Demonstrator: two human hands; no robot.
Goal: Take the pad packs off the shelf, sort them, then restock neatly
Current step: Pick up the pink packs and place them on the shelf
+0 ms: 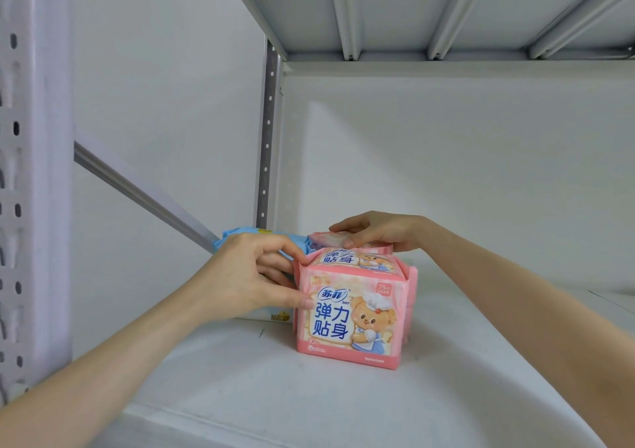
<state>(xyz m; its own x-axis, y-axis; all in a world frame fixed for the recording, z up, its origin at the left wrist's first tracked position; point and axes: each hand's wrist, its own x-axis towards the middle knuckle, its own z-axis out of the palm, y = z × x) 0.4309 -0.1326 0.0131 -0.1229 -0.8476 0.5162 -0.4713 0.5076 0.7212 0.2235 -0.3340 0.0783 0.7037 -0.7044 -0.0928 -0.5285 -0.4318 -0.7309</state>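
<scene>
Standing upright at the shelf's (pixel 240 379) left end, a row of pink packs (pixel 354 313) runs front to back, with a blue pack (pixel 240 236) touching its left side. The left hand (pixel 251 279) pinches the front pack's upper left corner; the right hand (pixel 374 231) lies flat, fingers closed over a rear pack's top. Judgement: left hand nearer the front pack, so it likely moves first.

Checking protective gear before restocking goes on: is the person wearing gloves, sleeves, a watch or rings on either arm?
No. The left hand and right hand are bare: no gloves, no visible rings. Both forearms are uncovered to the frame edge, with no sleeve cuffs, watch or bracelet in view.
</scene>
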